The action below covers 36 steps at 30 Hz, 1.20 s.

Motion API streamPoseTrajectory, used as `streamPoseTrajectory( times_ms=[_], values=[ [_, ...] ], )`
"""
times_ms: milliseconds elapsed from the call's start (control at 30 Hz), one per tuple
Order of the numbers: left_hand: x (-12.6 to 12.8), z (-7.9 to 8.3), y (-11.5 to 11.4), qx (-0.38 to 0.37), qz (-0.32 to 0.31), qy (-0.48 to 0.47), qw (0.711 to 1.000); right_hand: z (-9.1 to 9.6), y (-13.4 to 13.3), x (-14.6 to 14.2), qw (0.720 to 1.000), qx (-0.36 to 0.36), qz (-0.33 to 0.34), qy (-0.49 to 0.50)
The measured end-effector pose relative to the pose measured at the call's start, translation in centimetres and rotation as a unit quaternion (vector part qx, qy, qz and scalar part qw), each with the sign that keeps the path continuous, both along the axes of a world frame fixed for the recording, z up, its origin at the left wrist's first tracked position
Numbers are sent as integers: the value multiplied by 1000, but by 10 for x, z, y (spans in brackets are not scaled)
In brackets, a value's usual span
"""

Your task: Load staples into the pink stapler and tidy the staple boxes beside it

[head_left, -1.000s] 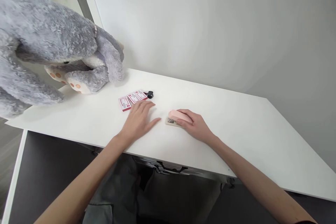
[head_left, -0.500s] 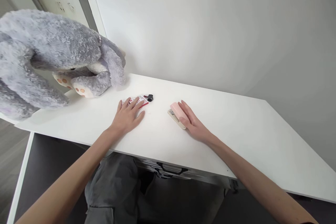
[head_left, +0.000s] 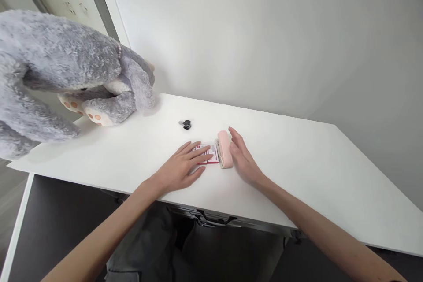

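Observation:
My left hand (head_left: 181,166) lies with its fingers spread over a small flat red-and-white printed box (head_left: 213,154), partly covering it. Directly right of the box stands a pink stapler (head_left: 225,150) with a cream base, its long side turned to the box. At the stapler's right side is my right hand (head_left: 245,157), its fingers stretched out and not wrapped around it; whether they touch it is hard to tell. Farther back on the desk is a small black object (head_left: 186,124), possibly a staple remover.
A large grey plush toy (head_left: 76,57) sits at the left end of the white desk (head_left: 297,163). Behind the desk rises a pale wall (head_left: 231,35). A drawer with a black handle (head_left: 216,219) is below the front edge.
My left hand has slid the box right and nearer to me, away from the black object and up beside the stapler. The stapler has turned more upright in view, and my right hand has loosened from it.

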<state>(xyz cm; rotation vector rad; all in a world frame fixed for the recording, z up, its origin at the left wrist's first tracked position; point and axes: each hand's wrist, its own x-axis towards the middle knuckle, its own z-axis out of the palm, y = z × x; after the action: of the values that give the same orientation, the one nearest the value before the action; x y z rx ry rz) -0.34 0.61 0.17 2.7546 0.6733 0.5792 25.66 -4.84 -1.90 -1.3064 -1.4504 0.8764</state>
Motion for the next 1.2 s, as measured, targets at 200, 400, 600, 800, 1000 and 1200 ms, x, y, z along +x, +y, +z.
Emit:
streamPoseTrajectory(
  times_ms=[200, 400, 600, 800, 1000, 1200],
  values=[
    [0, 0, 5, 0, 44, -30, 999, -3, 12, 11, 998, -23, -50, 10],
    [-3, -2, 10, -94, 90, -22, 991, -8, 12, 10, 999, -32, -19, 21],
    [-12, -1, 21, -134, 140, -44, 980, -12, 14, 12, 1000, -21, -17, 6],
    [6, 8, 27, -133, 123, -66, 981, -6, 14, 8, 999, -28, -33, 16],
    [30, 17, 33, -92, 46, -32, 994, -4, 15, 8, 999, -34, -31, 17],
    [41, 24, 26, -75, 33, -149, 985, -3, 17, 8, 999, -32, -29, 19]
  ],
)
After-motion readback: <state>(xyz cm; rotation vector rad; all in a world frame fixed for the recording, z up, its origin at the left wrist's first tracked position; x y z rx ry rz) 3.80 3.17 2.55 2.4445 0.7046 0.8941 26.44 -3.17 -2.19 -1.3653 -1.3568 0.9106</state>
